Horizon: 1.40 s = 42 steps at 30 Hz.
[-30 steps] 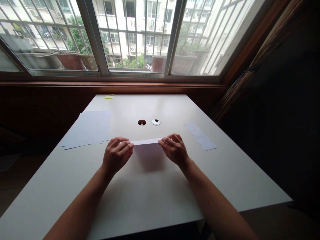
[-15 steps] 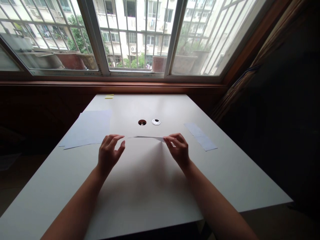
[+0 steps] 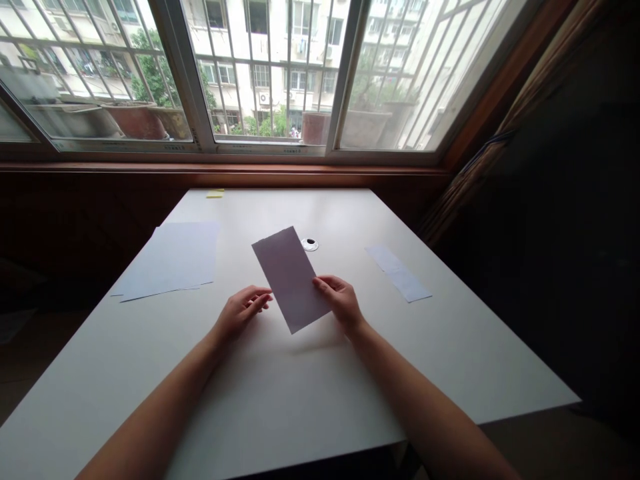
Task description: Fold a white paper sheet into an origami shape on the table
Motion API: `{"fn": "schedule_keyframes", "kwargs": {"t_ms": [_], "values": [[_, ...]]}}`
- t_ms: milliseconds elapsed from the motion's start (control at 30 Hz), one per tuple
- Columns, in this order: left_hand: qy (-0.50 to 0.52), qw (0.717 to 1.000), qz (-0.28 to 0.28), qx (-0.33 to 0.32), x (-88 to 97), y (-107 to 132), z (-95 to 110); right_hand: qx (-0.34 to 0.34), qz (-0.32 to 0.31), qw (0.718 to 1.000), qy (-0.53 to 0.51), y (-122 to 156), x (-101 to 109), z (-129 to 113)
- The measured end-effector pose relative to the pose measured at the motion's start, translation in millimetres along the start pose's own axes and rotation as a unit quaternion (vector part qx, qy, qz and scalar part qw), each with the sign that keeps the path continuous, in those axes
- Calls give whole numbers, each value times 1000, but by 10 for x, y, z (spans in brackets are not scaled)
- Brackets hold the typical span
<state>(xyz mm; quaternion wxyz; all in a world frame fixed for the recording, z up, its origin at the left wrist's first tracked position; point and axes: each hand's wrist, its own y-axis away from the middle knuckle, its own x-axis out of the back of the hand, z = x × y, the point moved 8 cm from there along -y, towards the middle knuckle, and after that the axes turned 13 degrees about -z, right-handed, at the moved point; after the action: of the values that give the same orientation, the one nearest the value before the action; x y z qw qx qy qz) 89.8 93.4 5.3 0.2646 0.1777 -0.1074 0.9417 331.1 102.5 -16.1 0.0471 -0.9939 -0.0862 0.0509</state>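
A folded sheet of paper point(image 3: 292, 283) stands tilted above the white table point(image 3: 300, 387), its shaded face toward me, its top leaning left. My right hand point(image 3: 339, 303) pinches its right edge near the lower end. Just left of the sheet's lower corner, my left hand point(image 3: 241, 314) rests low over the table with fingers loosely extended, holding nothing; whether a fingertip touches the paper I cannot tell.
A stack of white sheets point(image 3: 170, 260) lies at the left. A narrow paper strip point(image 3: 399, 272) lies at the right. A round cable grommet point(image 3: 310, 244) sits behind the held sheet, a yellow note pad point(image 3: 216, 194) near the far edge. The window spans the back.
The paper lay flat between both hands; my left hand let go, and my right hand has lifted and turned it upright. The table hole beside the grommet is now hidden behind it.
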Motion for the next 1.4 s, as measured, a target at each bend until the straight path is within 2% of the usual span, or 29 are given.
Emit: {"fn": "schedule_keyframes", "kwargs": {"t_ms": [167,333,467,633,800,1000,1200,1300,1400], "values": [[43,997,22,65,25,-16,-109,-38,-81,995,34,-25,-136,89],[142,984,73,73,122,22,-233,-15,-134,979,151,-17,-257,29],[196,972,100,81,169,47,-321,9,-141,967,214,1,-274,-41],[211,968,95,93,170,47,-371,66,-135,955,256,11,-266,-110],[216,967,94,99,168,52,-385,151,-150,927,308,46,-353,-189],[241,961,89,103,149,64,-361,184,-191,894,361,119,-480,-248],[249,958,85,111,138,66,-335,235,-198,847,434,189,-607,-343],[247,958,87,117,139,72,-318,239,-218,834,447,195,-656,-317],[252,957,86,119,136,78,-302,229,-241,833,443,193,-679,-271]]}}
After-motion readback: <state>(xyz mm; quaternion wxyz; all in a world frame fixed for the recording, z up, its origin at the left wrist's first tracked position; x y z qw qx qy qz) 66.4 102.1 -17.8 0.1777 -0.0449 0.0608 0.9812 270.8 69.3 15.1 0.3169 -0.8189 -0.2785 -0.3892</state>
